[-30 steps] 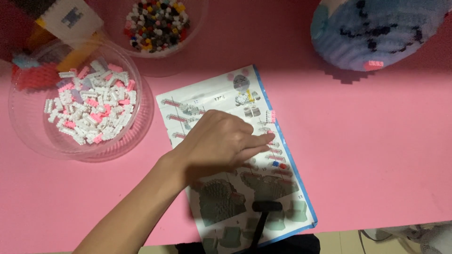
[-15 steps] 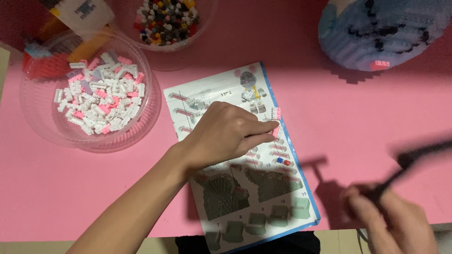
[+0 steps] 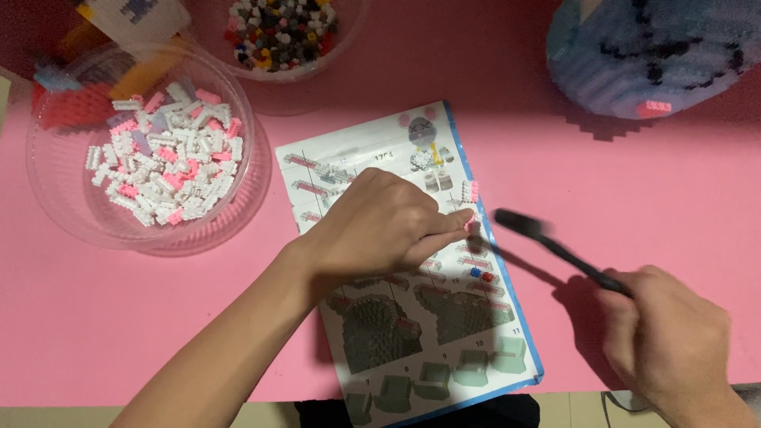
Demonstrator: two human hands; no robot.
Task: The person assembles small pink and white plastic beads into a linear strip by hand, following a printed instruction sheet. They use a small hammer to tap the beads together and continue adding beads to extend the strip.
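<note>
My left hand (image 3: 380,226) rests on the printed instruction sheet (image 3: 444,349) in the middle of the pink table, its fingertips pinched on a tiny pink-and-white brick piece (image 3: 473,215) at the sheet's right edge. My right hand (image 3: 674,341) comes in from the lower right, gripping a black tool (image 3: 555,247) whose blurred tip points at that piece. A second small pink-and-white piece (image 3: 472,190) lies just above on the sheet.
A clear bowl (image 3: 47,198) of white and pink small bricks stands at the left. Another clear bowl (image 3: 281,32) of mixed dark bricks sits at the top. A blue brick-built model (image 3: 650,47) fills the top right corner. The table's front edge runs along the bottom.
My right hand has come up from the lower right with the black tool, its tip now close to the left fingertips. The left hand has stayed on the sheet.
</note>
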